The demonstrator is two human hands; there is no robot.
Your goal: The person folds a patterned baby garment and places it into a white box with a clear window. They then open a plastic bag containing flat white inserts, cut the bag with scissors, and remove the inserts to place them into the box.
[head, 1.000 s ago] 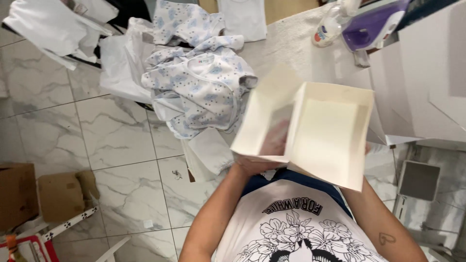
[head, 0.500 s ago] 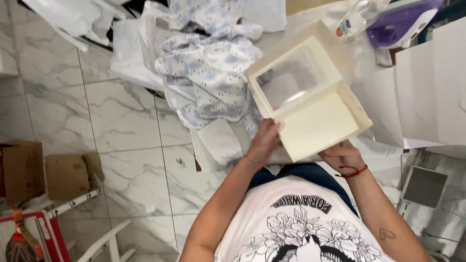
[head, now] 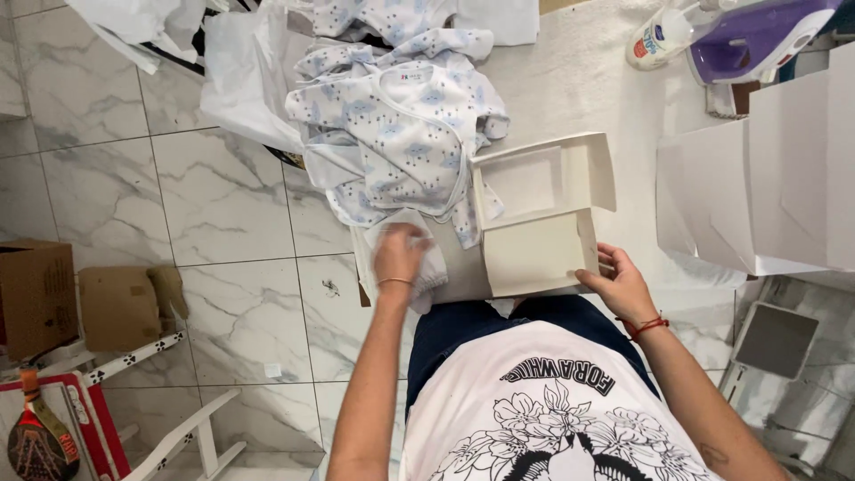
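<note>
An open white cardboard box (head: 537, 251) with a hinged window lid (head: 541, 177) lies on the white work surface in front of me. My right hand (head: 617, 281) holds the box's near right corner. My left hand (head: 399, 252) rests on a small white cloth (head: 417, 267) at the table's left edge, fingers curled over it and blurred by motion. Just beyond that hand lies a pile of white baby clothes with a blue print (head: 401, 125), spilling over the table edge.
Folded white cartons (head: 766, 187) stand at the right. A purple iron (head: 757, 36) and a white spray bottle (head: 655, 40) sit at the far right. Brown cardboard boxes (head: 53, 298) and a white chair (head: 178, 428) are on the marble floor at the left.
The box came down from being held up in both hands and now lies open on the table. My left hand let go of it and moved left onto the white cloth.
</note>
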